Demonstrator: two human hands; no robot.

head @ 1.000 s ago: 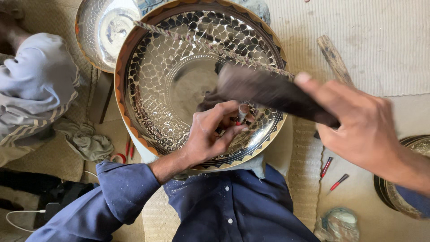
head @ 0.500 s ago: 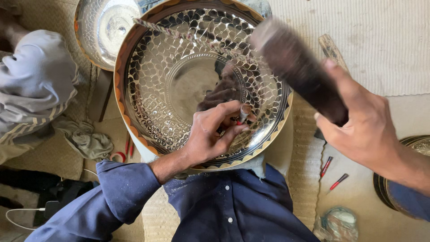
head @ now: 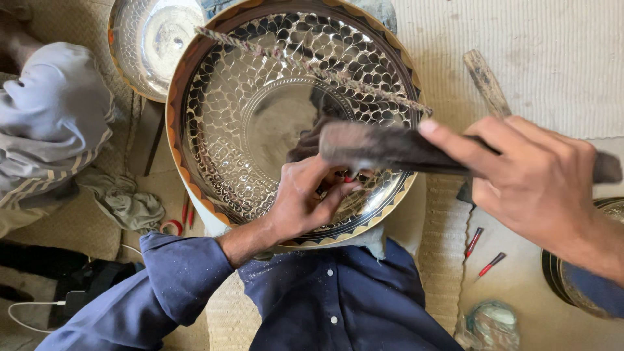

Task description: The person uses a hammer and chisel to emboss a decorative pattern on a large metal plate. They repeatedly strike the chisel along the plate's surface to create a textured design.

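Large engraved metal tray [head: 260, 123] lying on person's lap, shiny scale pattern, orange-and-black rim. Left hand [head: 305, 198] resting on tray's lower part, fingers curling narrow around small red-tipped tool [head: 349, 178]. Right hand [head: 539, 182] gripping dark wooden mallet [head: 390, 148], blurred, hanging just above left hand. Twisted cord [head: 312, 68] lying across tray. Second metal dish [head: 153, 39] sitting behind, upper left. Red-handled tools [head: 481, 253] lying on mat at right.
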